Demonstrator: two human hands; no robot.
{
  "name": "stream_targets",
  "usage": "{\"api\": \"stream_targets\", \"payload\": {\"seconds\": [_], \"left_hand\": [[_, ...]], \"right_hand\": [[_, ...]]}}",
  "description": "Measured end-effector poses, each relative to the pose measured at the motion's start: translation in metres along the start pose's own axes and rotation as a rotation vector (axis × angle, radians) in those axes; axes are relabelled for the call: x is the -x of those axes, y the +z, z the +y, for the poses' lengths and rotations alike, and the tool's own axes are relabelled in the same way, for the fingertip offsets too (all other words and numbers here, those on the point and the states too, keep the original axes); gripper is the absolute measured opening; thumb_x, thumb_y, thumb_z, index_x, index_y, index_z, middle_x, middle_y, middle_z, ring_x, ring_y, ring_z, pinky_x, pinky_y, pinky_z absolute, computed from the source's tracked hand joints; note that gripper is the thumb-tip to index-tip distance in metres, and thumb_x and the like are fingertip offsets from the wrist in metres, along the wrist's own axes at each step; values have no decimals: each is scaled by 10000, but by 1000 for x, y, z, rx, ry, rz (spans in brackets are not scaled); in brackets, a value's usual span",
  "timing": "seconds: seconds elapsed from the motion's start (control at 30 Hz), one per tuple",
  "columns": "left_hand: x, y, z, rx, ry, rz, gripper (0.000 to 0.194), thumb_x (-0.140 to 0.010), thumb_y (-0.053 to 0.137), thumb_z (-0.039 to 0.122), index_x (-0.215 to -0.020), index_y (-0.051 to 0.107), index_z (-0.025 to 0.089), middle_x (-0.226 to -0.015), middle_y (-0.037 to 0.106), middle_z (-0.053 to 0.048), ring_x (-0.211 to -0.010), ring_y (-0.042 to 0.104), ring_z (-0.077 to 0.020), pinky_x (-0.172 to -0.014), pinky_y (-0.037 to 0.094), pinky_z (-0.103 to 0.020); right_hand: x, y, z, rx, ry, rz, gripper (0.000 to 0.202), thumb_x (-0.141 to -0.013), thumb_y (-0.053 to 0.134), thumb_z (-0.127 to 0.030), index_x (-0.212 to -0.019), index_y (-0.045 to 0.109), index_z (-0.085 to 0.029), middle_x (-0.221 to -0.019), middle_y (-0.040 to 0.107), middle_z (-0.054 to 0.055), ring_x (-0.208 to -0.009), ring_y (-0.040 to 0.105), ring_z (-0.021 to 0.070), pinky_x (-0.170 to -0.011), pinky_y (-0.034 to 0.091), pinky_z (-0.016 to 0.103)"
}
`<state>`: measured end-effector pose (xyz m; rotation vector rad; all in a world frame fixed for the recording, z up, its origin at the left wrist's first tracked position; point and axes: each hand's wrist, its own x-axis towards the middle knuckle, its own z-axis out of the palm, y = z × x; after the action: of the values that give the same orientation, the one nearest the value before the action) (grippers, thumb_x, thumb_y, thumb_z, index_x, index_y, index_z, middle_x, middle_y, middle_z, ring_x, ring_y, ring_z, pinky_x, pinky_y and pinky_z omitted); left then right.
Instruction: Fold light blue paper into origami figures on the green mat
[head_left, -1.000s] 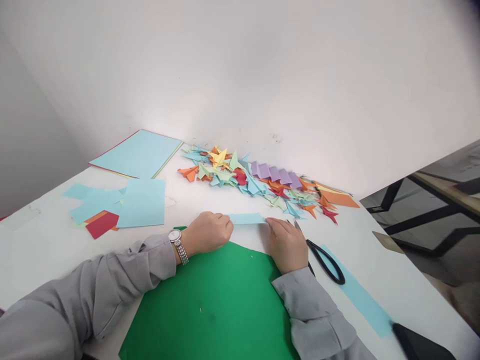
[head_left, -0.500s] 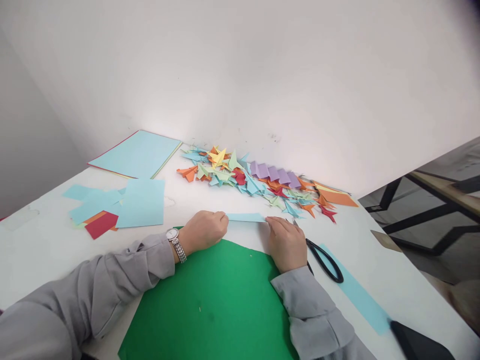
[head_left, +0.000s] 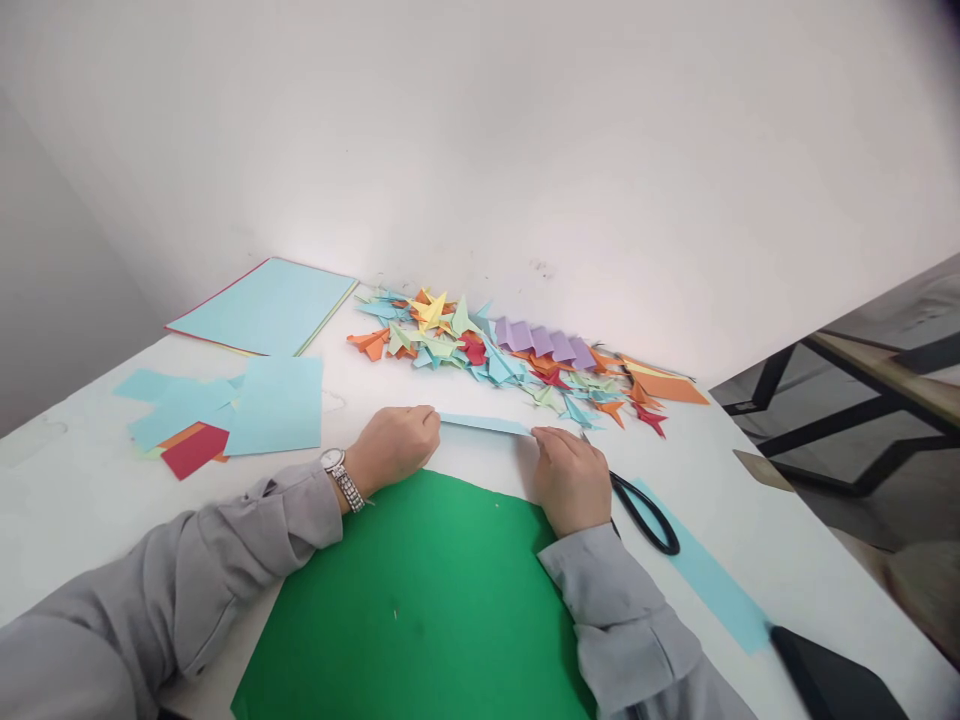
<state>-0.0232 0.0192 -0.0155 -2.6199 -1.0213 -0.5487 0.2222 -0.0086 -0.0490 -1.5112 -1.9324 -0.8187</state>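
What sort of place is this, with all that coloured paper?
Probably a papercraft corner: a white table against a wall, bearing a heap of small folded paper shapes, black-handled scissors and flat coloured sheets. Whether it's a home, classroom or workshop, I can't tell.

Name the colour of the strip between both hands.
Light blue; the strip shows best in the head view.
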Motion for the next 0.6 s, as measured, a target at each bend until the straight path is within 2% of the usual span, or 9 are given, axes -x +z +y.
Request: {"api": "stream_targets", "payload": {"seconds": [0.13,0.23,0.33,0.43,0.6], "left_hand": [[2,2,-6,-29,-30,69,212,-850,384,128,-748,568,100,-733,641,-102,-655,624,-188,-554,498,-303],[0,2,-2,-19,73,189,193,-843,407,137,-847,590,77,-893,660,-137,-835,630,-206,-715,515,-331],[-3,3,8,-29,191,274,212,-854,421,157,-948,591,70,-1035,641,-136,-997,584,-232,-865,470,-375],[-6,5,14,-56,237,237,208,-873,415,158,-959,591,90,-1026,645,-115,-1021,568,-235,-869,458,-386],[-4,6,12,-46,225,56,206,-872,389,104,-814,587,110,-842,654,-111,-872,602,-189,-792,472,-350]], "right_hand": [[2,2,7,32,55,11,243,-781,419,-69,-806,652,-136,-792,713,82,-720,639,205,-617,387,303],[-1,-2,1,26,24,28,224,-789,435,-75,-799,647,-145,-780,716,72,-751,642,208,-655,391,313],[-6,-9,-14,-17,-71,23,207,-785,453,-62,-814,638,-150,-812,718,64,-819,642,201,-730,395,320],[-10,-16,-28,-69,-154,36,193,-785,473,-56,-830,634,-153,-831,719,56,-840,642,199,-769,395,323],[-11,-20,-36,-150,-179,61,214,-765,479,-27,-838,638,-150,-839,720,57,-844,648,199,-780,410,320]]}}
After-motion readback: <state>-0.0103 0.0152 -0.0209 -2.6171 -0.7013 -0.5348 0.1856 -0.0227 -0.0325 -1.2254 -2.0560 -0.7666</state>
